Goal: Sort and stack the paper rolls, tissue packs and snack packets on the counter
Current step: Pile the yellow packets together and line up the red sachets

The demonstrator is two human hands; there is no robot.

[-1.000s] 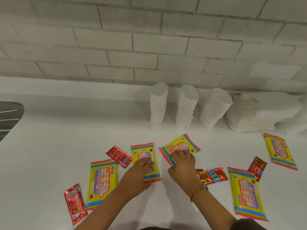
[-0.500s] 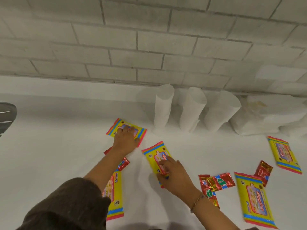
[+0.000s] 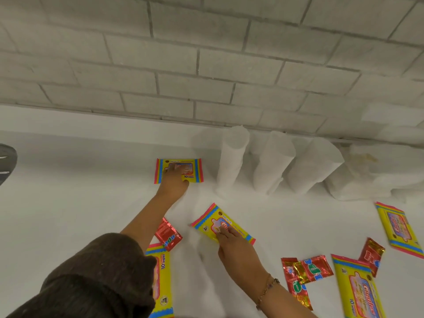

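White counter (image 3: 68,203) runs along a pale brick wall (image 3: 206,65). Left hand (image 3: 173,182) is stretched far forward, fingers flat and spread on a yellow wipes pack (image 3: 195,167) lying square to the wall near the back edge; palm presses down, nothing is pinched or lifted. Just to the right of that pack stand three white paper rolls (image 3: 273,161) in a row against the wall, upright to slightly tilted, with a white wrapped bundle (image 3: 367,175) beside them further right. Right hand (image 3: 236,246) lies nearer the front, fingertips resting open on a second yellow wipes pack (image 3: 212,220), which sits at a diagonal in mid-counter; fingers extended, not curled around it. Dark brown sleeve (image 3: 96,278) covers the left forearm and hides part of a third yellow pack (image 3: 163,283) at the front. One red snack packet (image 3: 169,235) lies beside the left forearm, touching that third pack's top edge. To the right of the right wrist, which wears a bracelet (image 3: 266,288), red snack packets (image 3: 305,274) lie overlapped in a small cluster. Two more yellow packs lie at right, one at front (image 3: 360,292), one at far edge (image 3: 399,228), with another red packet (image 3: 371,255) between them. Grey object (image 3: 6,161) at far left edge, cut off by frame.
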